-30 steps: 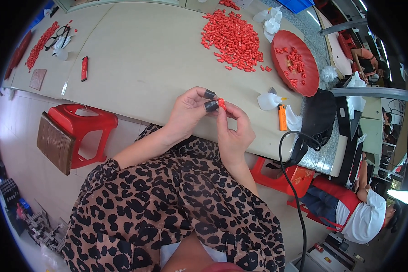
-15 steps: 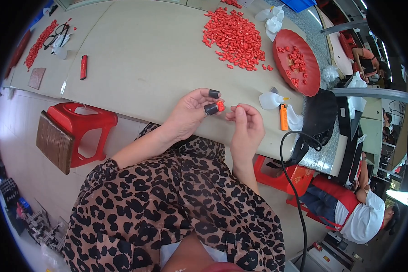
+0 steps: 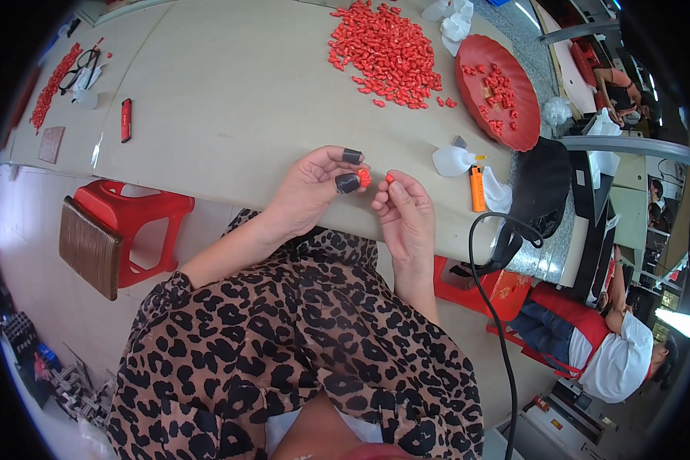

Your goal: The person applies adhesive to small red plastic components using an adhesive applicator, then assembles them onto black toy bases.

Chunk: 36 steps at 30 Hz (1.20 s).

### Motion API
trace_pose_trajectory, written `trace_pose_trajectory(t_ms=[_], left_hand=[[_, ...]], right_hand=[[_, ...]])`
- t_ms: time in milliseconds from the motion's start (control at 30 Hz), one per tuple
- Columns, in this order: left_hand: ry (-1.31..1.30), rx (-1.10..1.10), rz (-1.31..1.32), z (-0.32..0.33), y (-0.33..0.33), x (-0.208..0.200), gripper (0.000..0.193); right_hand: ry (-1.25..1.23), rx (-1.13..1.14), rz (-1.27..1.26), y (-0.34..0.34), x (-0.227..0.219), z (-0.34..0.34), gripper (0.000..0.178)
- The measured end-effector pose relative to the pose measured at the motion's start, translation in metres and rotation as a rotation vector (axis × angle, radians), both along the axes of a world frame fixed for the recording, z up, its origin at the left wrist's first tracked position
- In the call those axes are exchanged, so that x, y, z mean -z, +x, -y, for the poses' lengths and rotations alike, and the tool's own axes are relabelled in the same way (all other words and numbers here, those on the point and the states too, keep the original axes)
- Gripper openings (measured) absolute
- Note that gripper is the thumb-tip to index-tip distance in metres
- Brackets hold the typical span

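Black tape wraps the thumb and forefinger of my left hand [image 3: 308,184], which pinches a small red moulded piece [image 3: 364,178] between the taped tips. Facing it a short way to the right, my right hand [image 3: 408,218] pinches a smaller red bit [image 3: 389,178] between thumb and forefinger. The two pieces are apart. Both hands are above the table's near edge. Beyond them lies a heap of small glossy red pieces [image 3: 387,57]. To its right, a red scalloped dish [image 3: 471,96] holds more of them.
Right of my hands are a white squeeze bottle [image 3: 452,161], an orange lighter [image 3: 477,189], crumpled tissue [image 3: 497,192] and a black bag [image 3: 540,184]. A black cable [image 3: 506,345] hangs nearby. Leftward lie a red lighter [image 3: 126,121] and glasses [image 3: 69,79]. Red stools [image 3: 149,222] flank the table; a seated person [image 3: 617,356] is at right.
My right hand has turned, bringing the small red bit into sight at its fingertips. My left hand has shifted slightly left with its piece. The whole view has shifted a little.
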State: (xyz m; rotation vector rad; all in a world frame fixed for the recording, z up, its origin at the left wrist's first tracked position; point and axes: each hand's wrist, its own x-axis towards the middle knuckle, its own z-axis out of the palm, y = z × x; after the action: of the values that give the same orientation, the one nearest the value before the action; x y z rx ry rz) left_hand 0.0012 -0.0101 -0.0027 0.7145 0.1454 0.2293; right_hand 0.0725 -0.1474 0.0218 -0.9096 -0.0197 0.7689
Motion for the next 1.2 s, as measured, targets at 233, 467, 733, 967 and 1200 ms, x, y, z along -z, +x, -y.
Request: trace_pose_trajectory(t_ms=[233, 467, 733, 967, 1200], left_hand=[[0.048, -0.011, 0.000, 0.001, 0.000, -0.001, 0.022], [0.059, -0.019, -0.016, 0.000, 0.000, -0.002, 0.022], [0.071, -0.022, -0.016, 0.000, -0.001, -0.002, 0.021], [0.101, -0.031, -0.020, 0.002, -0.001, -0.001, 0.019], [0.134, -0.039, -0.011, 0.004, -0.002, 0.001, 0.019]], right_hand=[[0.001, -0.026, 0.045, 0.000, 0.003, 0.000, 0.011], [0.062, -0.022, -0.009, 0.002, 0.007, 0.000, 0.010], [0.013, 0.041, 0.012, -0.001, 0.001, -0.001, 0.009], [-0.097, 0.076, 0.199, -0.008, -0.002, -0.003, 0.010], [-0.334, 0.182, 0.759, -0.020, 0.000, -0.004, 0.011]])
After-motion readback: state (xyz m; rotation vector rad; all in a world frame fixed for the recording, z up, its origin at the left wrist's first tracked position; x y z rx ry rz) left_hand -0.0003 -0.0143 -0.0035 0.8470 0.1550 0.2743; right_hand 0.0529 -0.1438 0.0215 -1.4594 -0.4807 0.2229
